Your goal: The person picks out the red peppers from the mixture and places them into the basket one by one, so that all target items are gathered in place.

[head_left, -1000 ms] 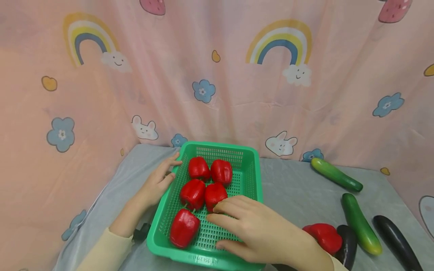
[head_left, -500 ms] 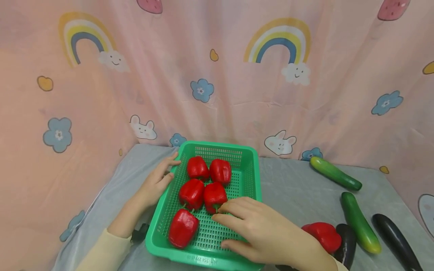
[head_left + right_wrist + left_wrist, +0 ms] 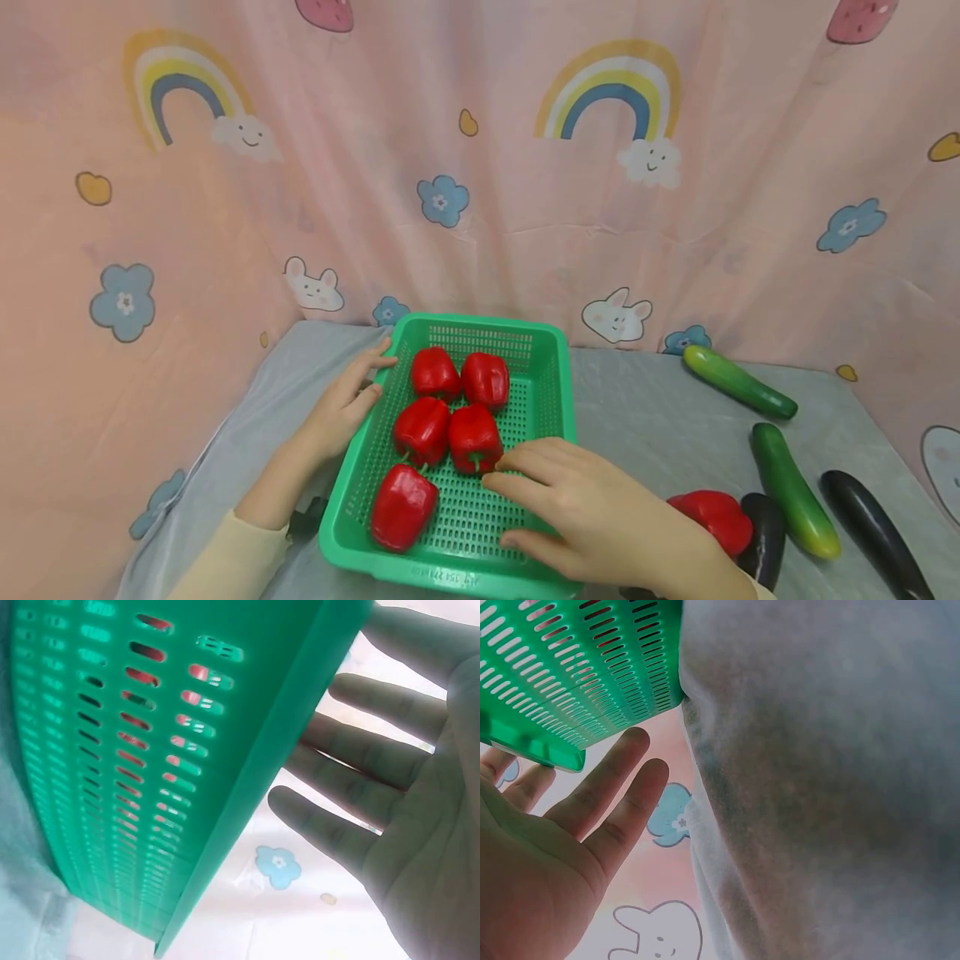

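Several red bell peppers (image 3: 423, 431) lie in a green slotted plastic basket (image 3: 487, 320), grouped toward its left and back. My left hand (image 3: 345, 408) rests its fingers against the basket's left rim; the left wrist view has the loosely spread fingers (image 3: 611, 787) by the basket's wall. My right hand (image 3: 562, 504) hovers over the basket's right front part, its relaxed fingers a little right of a bell pepper (image 3: 475, 437) and holding nothing. Seen from the right wrist, the straight fingers (image 3: 360, 746) reach past the basket's rim (image 3: 255, 772).
Right of the basket on the grey cloth (image 3: 630, 408) lie another red bell pepper (image 3: 712, 517), two dark eggplants (image 3: 873, 529) and two green cucumbers (image 3: 795, 492). Part of another dark item shows under the right wrist. A pink patterned curtain (image 3: 510, 200) hangs behind.
My right hand has drawn slightly right, away from the nearest bell pepper, whose green stem now shows. My left hand stays at the rim. The head view has shifted slightly.
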Demonstrator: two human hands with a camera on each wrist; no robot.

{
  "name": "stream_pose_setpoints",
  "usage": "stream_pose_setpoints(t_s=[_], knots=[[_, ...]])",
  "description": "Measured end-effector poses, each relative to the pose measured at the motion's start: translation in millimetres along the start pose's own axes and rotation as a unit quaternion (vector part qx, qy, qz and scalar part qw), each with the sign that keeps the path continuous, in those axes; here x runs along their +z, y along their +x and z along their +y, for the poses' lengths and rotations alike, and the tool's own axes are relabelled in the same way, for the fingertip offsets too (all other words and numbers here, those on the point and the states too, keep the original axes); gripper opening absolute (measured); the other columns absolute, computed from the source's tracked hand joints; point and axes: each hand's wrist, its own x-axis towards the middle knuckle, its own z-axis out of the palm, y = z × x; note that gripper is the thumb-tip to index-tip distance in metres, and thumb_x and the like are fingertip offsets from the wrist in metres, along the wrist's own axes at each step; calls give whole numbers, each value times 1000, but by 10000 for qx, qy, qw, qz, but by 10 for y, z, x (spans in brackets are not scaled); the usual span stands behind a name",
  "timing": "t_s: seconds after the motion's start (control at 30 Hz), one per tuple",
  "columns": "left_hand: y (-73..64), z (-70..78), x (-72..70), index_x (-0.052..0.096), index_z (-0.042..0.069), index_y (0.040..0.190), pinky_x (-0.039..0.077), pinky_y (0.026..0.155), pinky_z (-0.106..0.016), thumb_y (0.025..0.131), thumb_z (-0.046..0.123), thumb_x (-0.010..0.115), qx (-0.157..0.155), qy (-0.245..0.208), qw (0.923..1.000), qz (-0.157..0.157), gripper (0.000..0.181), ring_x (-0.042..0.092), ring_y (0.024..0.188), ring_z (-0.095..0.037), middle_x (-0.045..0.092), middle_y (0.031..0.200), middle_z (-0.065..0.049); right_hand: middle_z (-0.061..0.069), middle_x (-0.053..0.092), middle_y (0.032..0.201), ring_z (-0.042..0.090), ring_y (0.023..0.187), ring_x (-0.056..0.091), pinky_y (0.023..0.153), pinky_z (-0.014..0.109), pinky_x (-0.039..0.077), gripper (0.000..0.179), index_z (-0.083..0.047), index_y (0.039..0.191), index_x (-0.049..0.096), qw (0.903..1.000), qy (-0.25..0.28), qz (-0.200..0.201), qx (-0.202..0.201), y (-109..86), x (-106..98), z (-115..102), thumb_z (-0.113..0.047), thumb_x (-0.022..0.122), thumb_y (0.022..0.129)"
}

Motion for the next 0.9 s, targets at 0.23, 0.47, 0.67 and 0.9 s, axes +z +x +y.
stream_pose_setpoints(t_s=[0.23,0.47,0.67,0.9], knots=[[-5,14,-4,56,6,153,56,98,-60,110,9,48,-29,-2,10000,-4,44,70,113,-28,33,178,-6,-11,69,127,8,118,64,99,38,61,48,-23,140,71,9996,-44,-140,259,-78,8,19,-47,79,100],[-7,23,-5,56,6,153,55,99,-60,110,10,48,-49,-58,10000,-12,44,70,115,-30,33,178,-5,-12,68,127,8,117,64,97,37,62,48,-22,139,72,9992,-72,-125,366,-169,14,37,-46,81,98],[-11,16,-8,55,7,154,57,97,-58,111,10,48,-81,-90,9999,-19,44,70,114,-29,32,178,-5,-12,68,128,9,118,64,96,38,63,49,-22,139,73,9986,-84,-146,496,-234,-6,47,-47,81,98],[-3,14,-7,56,7,154,58,95,-56,111,12,48,-86,-72,9999,-13,44,71,114,-28,33,178,-3,-12,68,129,10,117,65,95,39,63,49,-21,138,73,9977,-130,-211,623,-294,-25,66,-48,81,98]])
